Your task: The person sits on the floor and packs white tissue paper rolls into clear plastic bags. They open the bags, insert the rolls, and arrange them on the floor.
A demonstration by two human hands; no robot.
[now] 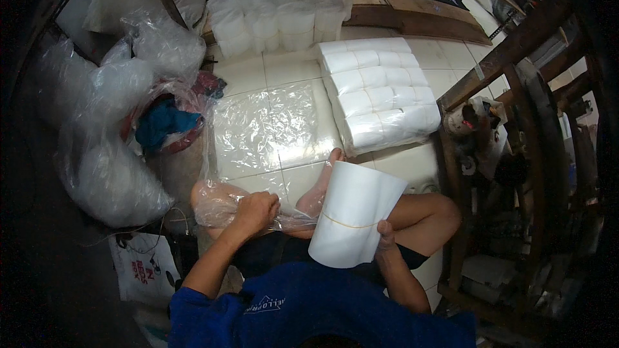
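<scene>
Closest in, over the lap: a white roll [354,245], tilted, with a single thin yellow band [351,225] around it. Held at the lower right edge by the right hand [385,238], thumb showing against the outside, the other fingers hidden behind; closed on the roll, but impossible to tell how deep the grip goes. With so one-sided a hold, could tip or slide off toward the legs; with only one visible band, could also loosen and spread at the ends if squeezed or knocked askew. To the left, above the thigh: clear plastic film [219,203], pinched in the curled fingers of the left hand [258,211]. Being thin and crumpled, could cling to itself, stretch or tear under a hard tug. Just beyond, between the legs and the stacked goods: a bare foot [316,192], then a clear plastic sheet [264,129] flat on the tiled floor [300,177]. Easily creased or dragged by a shifting heel. Farther right: a wrapped white pack [380,93], near enough to the toes to get nudged. Farthest off: a cloudy plastic-covered row of white rolls [277,26], well apart from both hands and less at risk.
</scene>
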